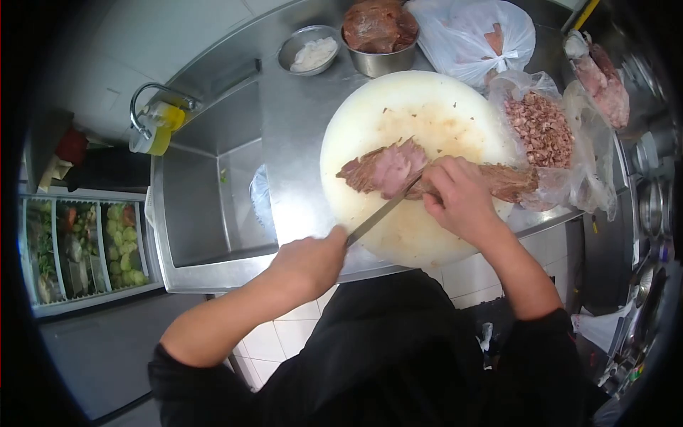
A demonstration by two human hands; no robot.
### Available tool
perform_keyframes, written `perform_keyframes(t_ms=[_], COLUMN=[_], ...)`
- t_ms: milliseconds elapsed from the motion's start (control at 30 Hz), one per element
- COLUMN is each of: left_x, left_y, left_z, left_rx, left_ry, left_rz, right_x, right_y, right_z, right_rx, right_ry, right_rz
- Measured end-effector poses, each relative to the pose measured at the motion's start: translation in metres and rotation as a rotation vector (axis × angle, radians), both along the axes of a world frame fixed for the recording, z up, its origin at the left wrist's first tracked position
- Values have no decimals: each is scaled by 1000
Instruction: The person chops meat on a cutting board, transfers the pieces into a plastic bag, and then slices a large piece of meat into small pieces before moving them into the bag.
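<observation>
My left hand (pixel 311 263) is closed round the handle of a knife (pixel 380 215), whose blade slants up to the right across the round white cutting board (pixel 356 107). The blade's far end lies against a brown piece of cooked meat (pixel 509 182). With fingers curled and pressed down, my right hand (pixel 459 196) holds this meat on the board just right of the blade. Left of the blade lie cut meat slices (pixel 388 168) with pinkish faces. The knife tip is partly hidden by the meat and fingers.
Behind the board stand a metal pot with a large piece of meat (pixel 380 27), a bowl (pixel 288 53) with white contents, and a filled plastic bag (pixel 473 32). Diced meat (pixel 538 129) in a bag sits at right. A sink (pixel 238 174) lies left, vegetable bins (pixel 85 245) beyond.
</observation>
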State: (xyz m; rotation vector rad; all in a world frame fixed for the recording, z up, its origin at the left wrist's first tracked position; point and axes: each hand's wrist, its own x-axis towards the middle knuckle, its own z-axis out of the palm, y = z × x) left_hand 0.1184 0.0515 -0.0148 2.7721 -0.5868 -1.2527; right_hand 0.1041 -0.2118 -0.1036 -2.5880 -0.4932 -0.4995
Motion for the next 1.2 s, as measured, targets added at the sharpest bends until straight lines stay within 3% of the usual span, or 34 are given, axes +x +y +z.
perform_keyframes(t_ms=[200,300,433,500,700,767,867,967,1033,1100,1200], left_x=[19,25,13,2,-18,-22,-27,-37,-44,-46,-40], left_y=[-19,-9,6,10,9,11,19,41,64,86,106], left_z=[-38,-8,0,-11,-20,-21,-13,-5,2,-7,-23], left_rx=[-82,-60,-66,-69,-81,-114,-175,-263,-315,-344,-361], left_ry=[-35,186,313,154,-37,-77,-115,-127,-137,-203,-315], left_rz=[-13,88,186,89,38,23,41,131,234,337,417], right_x=[-5,-11,-17,-17,42,81,88,45,18,6,6], right_y=[-3,-21,-41,-36,-55,-62,-54,-38,-22,8,53], right_z=[7,27,42,55,57,39,67,78,53,15,3], right_rx=[-91,-317,-445,-408,-186,-260,-163,399,498,109,32], right_ry=[38,56,513,602,562,258,-232,-15,251,46,151], right_rz=[-31,-144,-313,-435,-666,-690,-550,-448,-377,-175,-121])
